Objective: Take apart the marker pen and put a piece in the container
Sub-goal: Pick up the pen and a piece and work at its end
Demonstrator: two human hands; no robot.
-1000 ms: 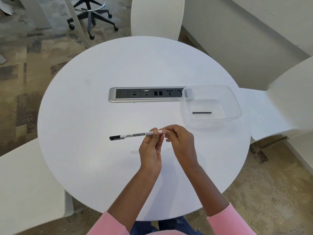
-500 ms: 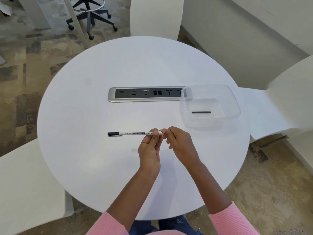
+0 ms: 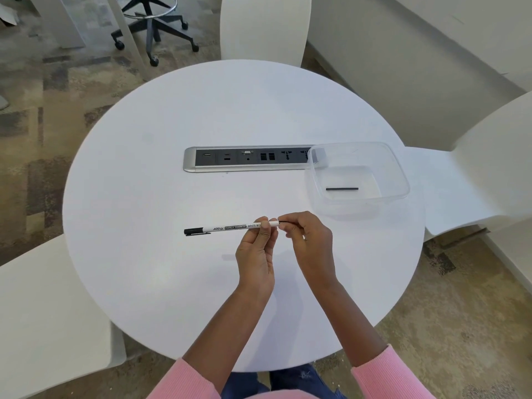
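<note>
A slim white marker pen (image 3: 230, 227) with a black cap at its left end lies level above the white round table (image 3: 161, 133). My left hand (image 3: 257, 256) pinches the barrel near its right end. My right hand (image 3: 309, 243) pinches a thin dark piece that sticks out of that right end. A clear plastic container (image 3: 401, 180) stands at the right of the table, with one thin black stick (image 3: 342, 189) lying in it.
A silver socket strip (image 3: 190, 161) is set into the table's middle, and the container overlaps its right end. White chairs stand at the far side (image 3: 264, 27), right (image 3: 489, 156) and near left (image 3: 43, 321). A wheeled stool base (image 3: 152, 30) stands on the carpet at far left.
My right hand has drawn slightly to the right, so a small gap with a thin dark piece shows at the pen's right end. The pen has levelled out; my left hand holds still.
</note>
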